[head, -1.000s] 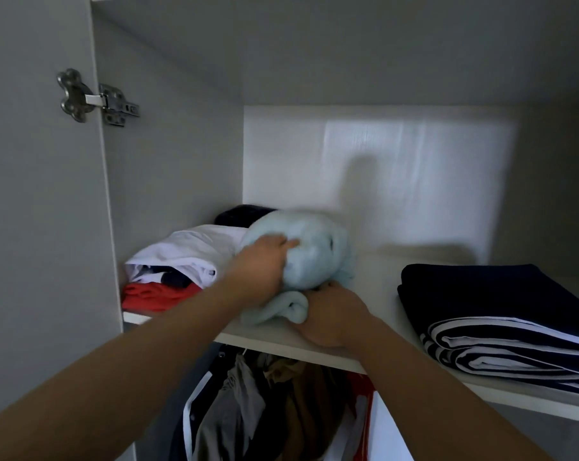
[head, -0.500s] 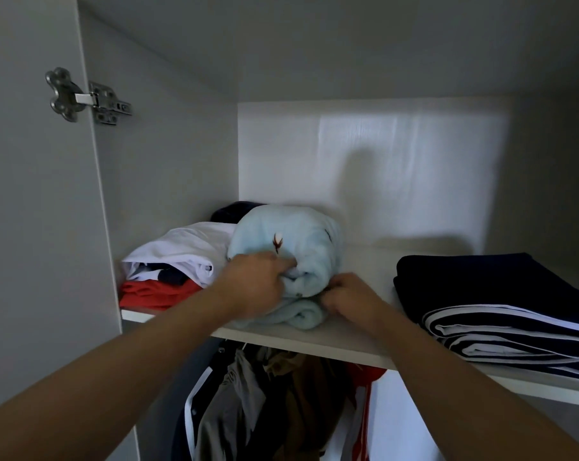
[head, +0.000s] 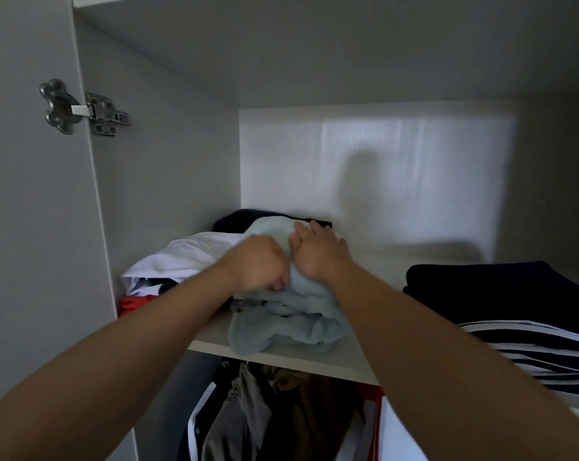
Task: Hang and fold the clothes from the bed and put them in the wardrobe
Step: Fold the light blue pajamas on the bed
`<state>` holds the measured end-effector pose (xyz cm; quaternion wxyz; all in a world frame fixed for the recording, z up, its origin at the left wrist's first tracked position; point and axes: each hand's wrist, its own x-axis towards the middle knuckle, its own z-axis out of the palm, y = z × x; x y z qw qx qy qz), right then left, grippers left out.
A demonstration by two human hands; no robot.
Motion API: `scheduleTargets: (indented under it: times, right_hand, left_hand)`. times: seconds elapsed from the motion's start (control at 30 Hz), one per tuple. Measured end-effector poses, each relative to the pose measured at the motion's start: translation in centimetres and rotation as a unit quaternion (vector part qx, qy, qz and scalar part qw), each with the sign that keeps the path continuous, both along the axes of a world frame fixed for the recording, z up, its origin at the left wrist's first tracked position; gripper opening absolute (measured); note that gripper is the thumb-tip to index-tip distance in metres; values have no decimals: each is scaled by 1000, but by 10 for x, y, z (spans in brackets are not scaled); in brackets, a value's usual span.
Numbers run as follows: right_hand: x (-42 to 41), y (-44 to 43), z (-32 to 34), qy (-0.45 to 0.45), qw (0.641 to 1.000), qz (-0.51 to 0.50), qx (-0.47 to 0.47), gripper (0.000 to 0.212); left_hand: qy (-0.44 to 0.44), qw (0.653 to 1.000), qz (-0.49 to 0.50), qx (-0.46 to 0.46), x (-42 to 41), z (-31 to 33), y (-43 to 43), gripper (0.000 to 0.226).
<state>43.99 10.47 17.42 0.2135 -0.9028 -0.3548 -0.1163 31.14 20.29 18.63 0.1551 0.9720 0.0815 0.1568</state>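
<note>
A folded light blue fleece garment [head: 288,324] lies on the white wardrobe shelf [head: 211,334], its front edge near the shelf lip. My left hand [head: 256,262] is curled on its upper left part and grips the fabric. My right hand [head: 318,251] lies on top of the bundle toward the back, fingers bent into the cloth, thumb near the left hand. The middle of the garment is hidden under both hands.
A pile of white, navy and red clothes [head: 178,261] sits left of the bundle, against the wardrobe side. A folded navy stack with white stripes [head: 501,304] fills the shelf's right. Hanging clothes [head: 275,414] show below. The open door with its hinge [head: 82,108] is at left.
Both hands have moved up from the bundle's front to its top and back, and the garment now sits lower and flatter on the shelf.
</note>
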Motion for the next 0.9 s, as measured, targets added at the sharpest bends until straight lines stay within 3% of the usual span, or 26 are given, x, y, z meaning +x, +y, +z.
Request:
scheduleTargets:
  times: [0.03, 0.1, 0.17, 0.27, 0.37, 0.43, 0.57, 0.77, 0.9]
  right_hand:
    - [-1, 1, -14, 3, 1000, -13, -7, 55]
    - [-2, 0, -32, 0, 1000, -16, 16, 57]
    - [1, -1, -34, -9, 999, -15, 32, 58]
    - [9, -1, -30, 5, 999, -19, 32, 61]
    - [18, 3, -34, 0, 999, -12, 36, 62]
    - [25, 6, -37, 2, 999, -11, 42, 62]
    - [36, 8, -41, 25, 998, -12, 59, 61]
    - [31, 11, -61, 43, 986, -80, 142, 68]
    - [32, 13, -69, 53, 986, -94, 130, 73]
  left_hand:
    - [-66, 996, 56, -33, 8, 10, 8, 22]
    - [-187, 974, 127, -11, 29, 21, 22, 25]
    - [-162, 982, 98, -12, 50, 17, 29, 38]
    - [-29, 998, 59, 1, 74, -9, 35, 53]
    - [92, 985, 92, 114, 92, -16, 43, 57]
    - [81, 989, 84, 92, 103, -8, 42, 51]
    - [-60, 997, 21, -35, 118, -18, 41, 49]
    - [-80, 997, 13, -9, 123, -52, 49, 49]
    - [-104, 994, 36, 1, 126, -68, 54, 53]
